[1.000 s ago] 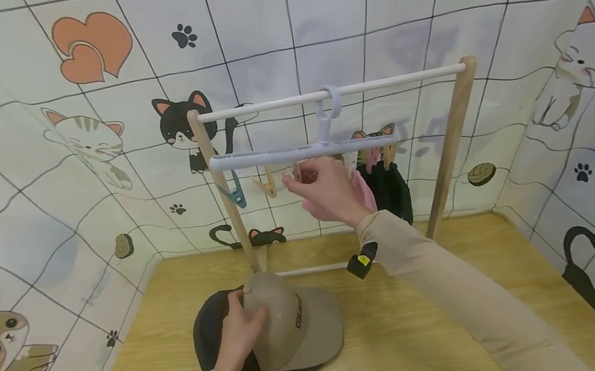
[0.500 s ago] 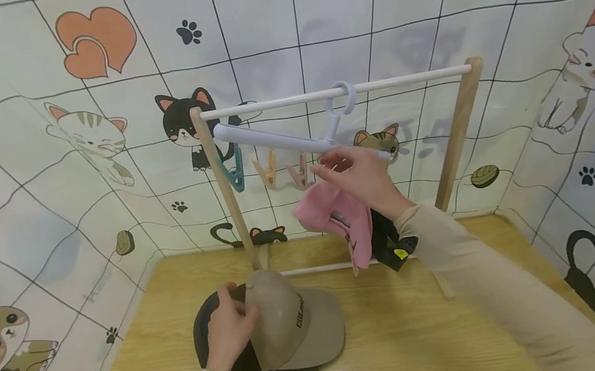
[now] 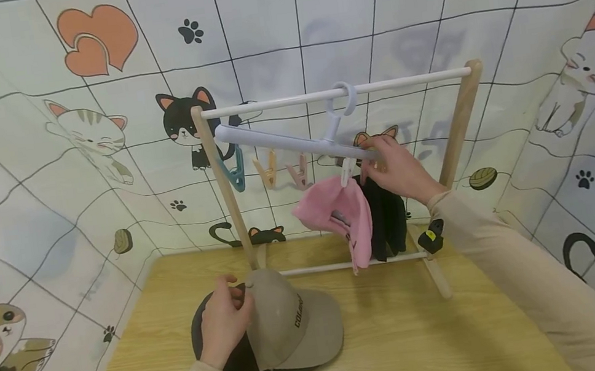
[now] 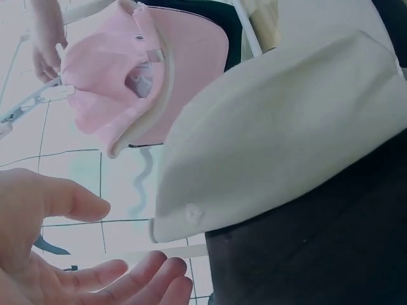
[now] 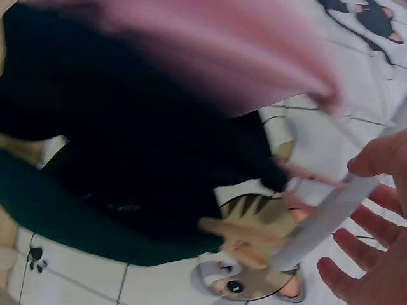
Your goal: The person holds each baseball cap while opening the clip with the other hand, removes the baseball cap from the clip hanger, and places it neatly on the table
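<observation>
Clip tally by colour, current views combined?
Blue clip: 1
White clip: 1
Tan clips: 2, one in the head view, one in the right wrist view
Pink clips: 2, likewise
Total visible: 6

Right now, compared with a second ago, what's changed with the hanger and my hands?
Your right hand moved right, from near the middle of the hanger to its right end. The hanger went from level to tilted, left end up, and the pink cap now shows more fully. Your left hand eased slightly left. The beige cap and wooden rack stayed put.
</observation>
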Demonstrator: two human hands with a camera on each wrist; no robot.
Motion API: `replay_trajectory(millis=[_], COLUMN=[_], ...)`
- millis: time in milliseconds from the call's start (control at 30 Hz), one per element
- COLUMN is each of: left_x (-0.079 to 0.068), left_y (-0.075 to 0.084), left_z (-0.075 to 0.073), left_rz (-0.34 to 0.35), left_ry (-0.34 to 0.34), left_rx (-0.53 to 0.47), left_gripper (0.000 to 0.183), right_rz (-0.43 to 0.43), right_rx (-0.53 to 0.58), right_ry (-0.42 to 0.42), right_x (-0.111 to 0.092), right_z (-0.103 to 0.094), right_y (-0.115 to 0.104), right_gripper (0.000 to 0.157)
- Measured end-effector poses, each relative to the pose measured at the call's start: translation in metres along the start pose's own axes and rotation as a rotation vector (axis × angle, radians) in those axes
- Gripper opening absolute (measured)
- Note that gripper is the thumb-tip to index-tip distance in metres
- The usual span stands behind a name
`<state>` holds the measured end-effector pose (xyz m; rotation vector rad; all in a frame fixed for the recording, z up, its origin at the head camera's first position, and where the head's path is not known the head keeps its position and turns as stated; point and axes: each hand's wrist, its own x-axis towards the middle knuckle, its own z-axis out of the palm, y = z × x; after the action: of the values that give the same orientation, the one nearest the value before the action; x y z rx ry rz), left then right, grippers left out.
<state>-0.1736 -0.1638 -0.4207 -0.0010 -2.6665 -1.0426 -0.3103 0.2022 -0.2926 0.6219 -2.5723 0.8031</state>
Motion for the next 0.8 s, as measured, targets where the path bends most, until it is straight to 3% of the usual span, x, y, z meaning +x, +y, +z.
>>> replay_trajectory(millis=[333, 567, 800], left_x=[-0.004, -0.005, -0.004], left_y=[0.009, 0.011, 0.013], left_z=[-0.003, -0.001, -0.002], left_rz=[0.045, 0.047, 0.072], left_ry=[-0.022, -0.014, 0.003], left_rx=[-0.038, -0.042, -0.045], left_gripper=[0.030, 0.027, 0.024], right_rz=[-0.181, -0.182, -0.203], right_rx=[-0.161, -0.186, -0.284], right_ry=[0.081, 0.070, 0.070], right_x=[-0.006, -0.004, -0.004], right_z=[0.010, 0.009, 0.004], right_y=[0.017, 0.018, 0.018], right_gripper=[0.039, 0.029, 0.024])
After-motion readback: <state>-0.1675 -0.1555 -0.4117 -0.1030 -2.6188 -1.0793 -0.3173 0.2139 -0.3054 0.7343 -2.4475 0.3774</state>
